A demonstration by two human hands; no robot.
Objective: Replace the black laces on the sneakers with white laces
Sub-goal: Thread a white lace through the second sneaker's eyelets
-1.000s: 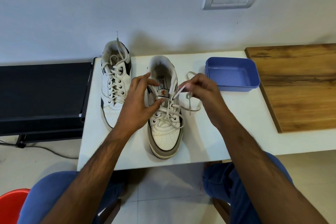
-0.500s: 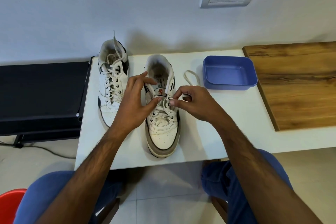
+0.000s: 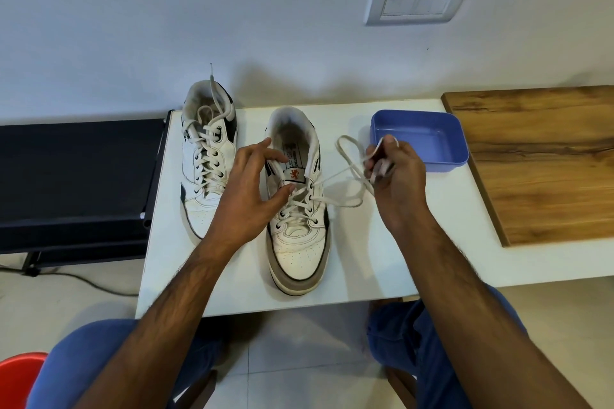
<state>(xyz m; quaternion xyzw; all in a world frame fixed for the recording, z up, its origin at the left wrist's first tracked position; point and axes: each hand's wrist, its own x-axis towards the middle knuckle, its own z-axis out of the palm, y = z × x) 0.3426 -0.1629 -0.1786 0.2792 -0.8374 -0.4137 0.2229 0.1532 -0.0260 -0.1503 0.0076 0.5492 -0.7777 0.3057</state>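
On the desk [image 3: 232, 289], the right hand [image 3: 397, 176] pinches the white lace [image 3: 335, 176] running from the right sneaker [image 3: 297, 209]; the left hand [image 3: 247, 196], fingers apart, steadies its tongue. Overpulling could drag the opposite end from its eyelet.

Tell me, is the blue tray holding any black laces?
No, the blue tray looks empty; only the right hand, gripping a white lace, overlaps its near edge.

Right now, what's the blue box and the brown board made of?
The blue box looks like plastic: smooth, evenly coloured, with a soft sheen. The brown board looks like wood, since grain streaks run across it, though it could be a printed laminate.
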